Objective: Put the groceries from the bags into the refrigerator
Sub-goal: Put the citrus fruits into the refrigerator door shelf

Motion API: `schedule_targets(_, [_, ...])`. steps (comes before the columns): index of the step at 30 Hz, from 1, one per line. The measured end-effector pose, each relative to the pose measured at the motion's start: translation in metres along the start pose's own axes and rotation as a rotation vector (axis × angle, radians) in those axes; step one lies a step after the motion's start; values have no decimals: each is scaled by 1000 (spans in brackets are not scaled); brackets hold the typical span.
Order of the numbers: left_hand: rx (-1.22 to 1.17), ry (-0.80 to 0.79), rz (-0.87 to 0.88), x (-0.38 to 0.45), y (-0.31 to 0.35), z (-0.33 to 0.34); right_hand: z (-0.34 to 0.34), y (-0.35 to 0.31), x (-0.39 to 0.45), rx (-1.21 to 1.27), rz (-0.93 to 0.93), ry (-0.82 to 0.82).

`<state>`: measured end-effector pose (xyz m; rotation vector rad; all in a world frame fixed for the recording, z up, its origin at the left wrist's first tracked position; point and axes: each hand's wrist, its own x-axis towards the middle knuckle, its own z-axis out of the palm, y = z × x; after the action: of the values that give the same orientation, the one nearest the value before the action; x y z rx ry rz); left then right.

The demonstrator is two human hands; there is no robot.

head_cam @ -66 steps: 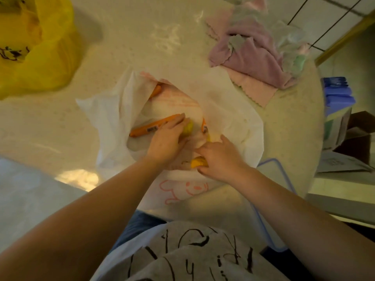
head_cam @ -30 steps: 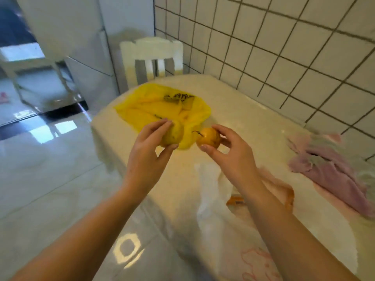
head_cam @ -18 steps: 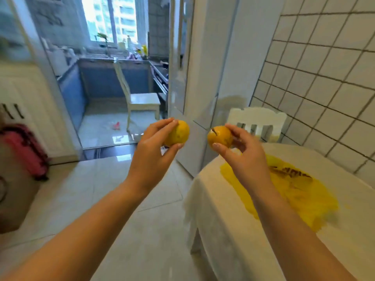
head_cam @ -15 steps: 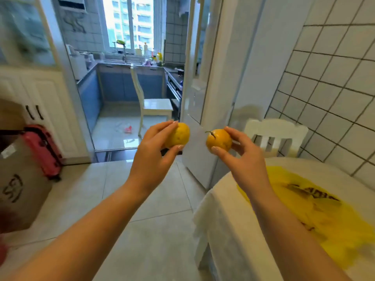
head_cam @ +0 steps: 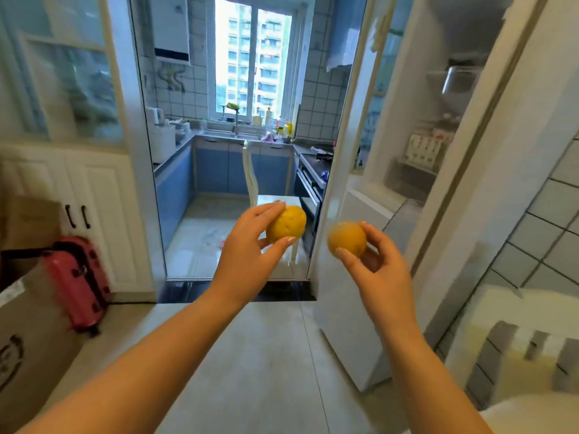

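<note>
Head camera: the view has swung away from the tabletop and its bags toward the open white refrigerator (head_cam: 416, 170) ahead on the right. The left hand (head_cam: 247, 252) holds a round yellow citrus fruit (head_cam: 286, 223) in a curled grip; the right hand (head_cam: 380, 270) pinches a rounder orange fruit (head_cam: 347, 239). Both fruits are in mid-air, close to the fridge door, ready for shelving.

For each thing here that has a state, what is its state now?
left hand: grips the yellow fruit, held up.
right hand: grips the orange fruit, held up.
refrigerator: upper door open, shelves showing.
kitchen doorway: open.
white cabinet: doors closed.
pink suitcase: upright.
</note>
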<state>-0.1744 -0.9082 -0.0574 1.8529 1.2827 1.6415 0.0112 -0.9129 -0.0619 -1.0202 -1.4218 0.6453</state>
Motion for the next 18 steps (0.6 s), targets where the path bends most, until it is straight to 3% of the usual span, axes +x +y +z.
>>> schedule_targets(9, [-107, -29, -14, 148, -108, 28, 60, 64, 147, 8, -14, 90])
schedule_targets(18, [-304, -306, 210, 305, -199, 91, 91, 119, 262, -169, -18, 412])
